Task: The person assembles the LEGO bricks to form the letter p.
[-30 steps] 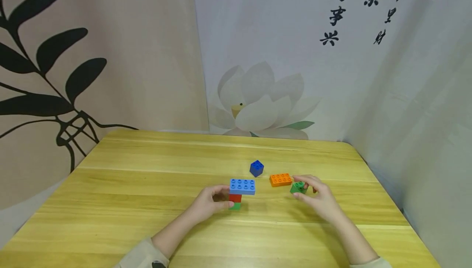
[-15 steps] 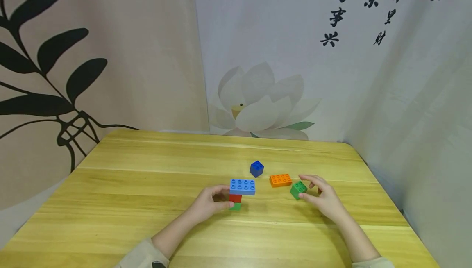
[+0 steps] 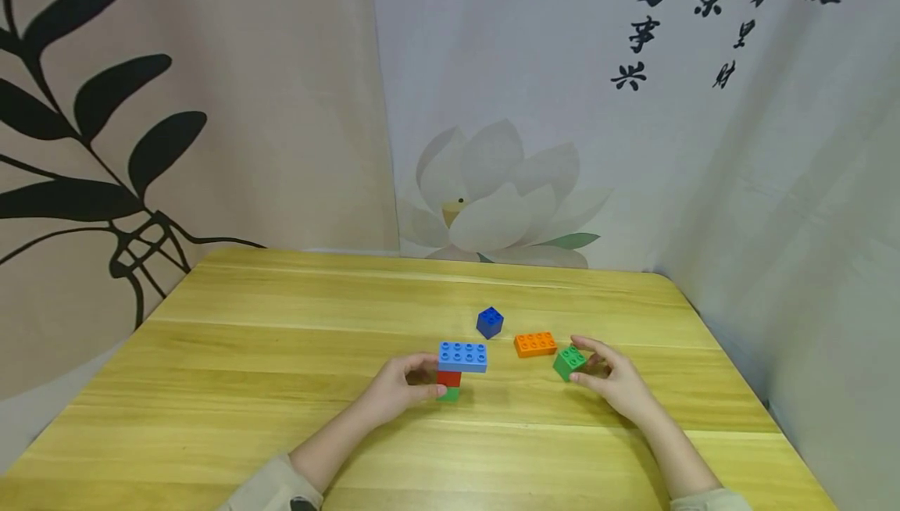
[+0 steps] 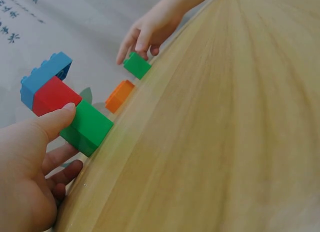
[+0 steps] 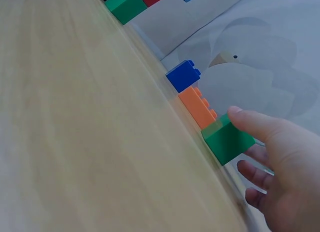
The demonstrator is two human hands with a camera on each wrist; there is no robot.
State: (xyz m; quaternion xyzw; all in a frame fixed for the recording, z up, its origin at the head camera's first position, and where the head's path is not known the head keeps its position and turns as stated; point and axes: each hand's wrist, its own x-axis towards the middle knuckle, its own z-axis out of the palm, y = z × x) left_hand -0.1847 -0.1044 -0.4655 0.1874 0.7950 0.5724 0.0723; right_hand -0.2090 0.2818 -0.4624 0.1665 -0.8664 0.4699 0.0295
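In the head view my left hand [image 3: 401, 387] grips a stack of toy building bricks. A light blue brick [image 3: 462, 356] lies on top, overhanging to the right, with a red brick [image 4: 55, 95] under it and a green brick [image 4: 89, 129] lowest. My thumb presses near the red and green seam, with fingers behind. My right hand [image 3: 619, 380] is beside a separate green brick [image 3: 569, 362] on the table, its thumb tip at the brick's near right edge. Its fingers are loosely bent behind that brick, and the right wrist view shows no firm pinch.
An orange brick [image 3: 535, 344] lies just left of the separate green brick. Farther back sits a dark blue brick [image 3: 490, 323]. The wooden table [image 3: 281, 323] ends at a printed curtain [image 3: 295, 105] behind and at the right side.
My right hand has drawn back slightly to the right from the separate green brick, uncovering it, and that brick now sits slightly turned. My left hand and the stack stay put.
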